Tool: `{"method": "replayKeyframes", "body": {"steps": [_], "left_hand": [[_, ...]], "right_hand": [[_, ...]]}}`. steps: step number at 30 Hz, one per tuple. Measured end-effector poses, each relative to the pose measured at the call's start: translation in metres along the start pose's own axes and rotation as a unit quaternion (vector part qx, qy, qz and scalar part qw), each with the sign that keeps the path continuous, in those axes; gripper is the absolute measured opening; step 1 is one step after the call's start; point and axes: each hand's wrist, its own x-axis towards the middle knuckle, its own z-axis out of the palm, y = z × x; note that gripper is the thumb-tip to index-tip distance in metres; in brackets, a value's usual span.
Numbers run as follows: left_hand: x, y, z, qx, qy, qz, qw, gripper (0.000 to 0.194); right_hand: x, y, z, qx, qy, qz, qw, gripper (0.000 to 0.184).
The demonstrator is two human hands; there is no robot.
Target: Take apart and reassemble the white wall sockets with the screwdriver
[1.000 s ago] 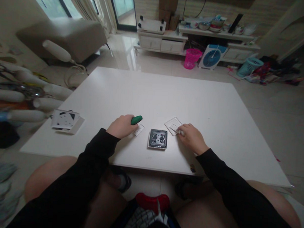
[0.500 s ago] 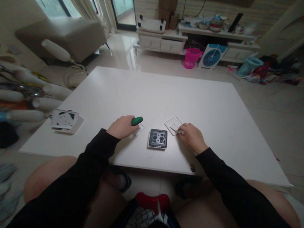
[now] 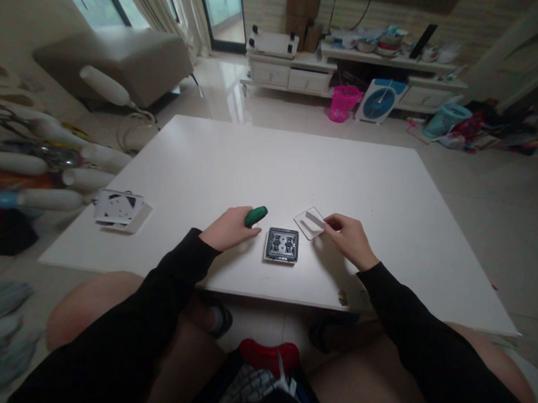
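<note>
My left hand (image 3: 229, 228) is closed around a tool with a rounded green handle (image 3: 256, 215); its working end is hidden. A small whitish edge shows by the fingertips, too little to name. Between my hands a square wall switch body (image 3: 281, 245) lies on the table, its dark grey inner face with two mechanisms turned up. My right hand (image 3: 349, 236) pinches a thin white rectangular plate, like a switch rocker (image 3: 315, 219), tilted just above the table. Beneath it lies a square, pale cover frame (image 3: 309, 233).
A white table (image 3: 270, 160) spreads before me, with a white box (image 3: 121, 211) at its left. Near the front edge sits a small dark object (image 3: 342, 297). White rounded bars (image 3: 87, 178) stand left of the table. A pink basket (image 3: 344, 103) and a blue fan (image 3: 381, 101) are beyond.
My right hand has lifted the white plate slightly off the frame. My left hand has shifted right with the green-handled tool, and the small pale plate beside it no longer shows clearly.
</note>
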Motion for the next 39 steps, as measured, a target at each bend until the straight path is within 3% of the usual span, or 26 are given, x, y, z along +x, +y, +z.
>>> {"method": "replayKeyframes", "body": {"steps": [4,10,13,19,30,36,39], "left_hand": [[0.000,0.005,0.015,-0.020,-0.014,0.035,0.999,0.023],[0.000,0.012,0.033,-0.052,-0.053,0.019,0.997,0.045],[0.000,0.013,0.037,-0.074,-0.053,0.022,0.996,0.048],[0.000,0.014,0.040,-0.062,-0.053,0.045,0.996,0.047],[0.000,0.013,0.040,-0.050,-0.056,0.048,0.996,0.046],[0.000,0.012,0.040,-0.048,-0.052,0.058,0.996,0.044],[0.000,0.012,0.040,-0.047,-0.055,0.058,0.996,0.044]], "right_hand": [[-0.004,-0.010,0.002,0.157,-0.051,0.050,0.985,0.022],[-0.018,-0.019,0.015,0.315,-0.141,0.147,0.927,0.020],[-0.023,-0.020,0.023,0.339,-0.147,0.168,0.914,0.017],[-0.028,-0.022,0.032,0.308,-0.167,0.160,0.923,0.018],[-0.034,-0.027,0.023,0.218,-0.261,0.044,0.939,0.019],[-0.035,-0.028,0.020,0.099,-0.233,-0.031,0.967,0.030],[-0.033,-0.026,0.019,0.051,-0.196,-0.111,0.973,0.038]]}}
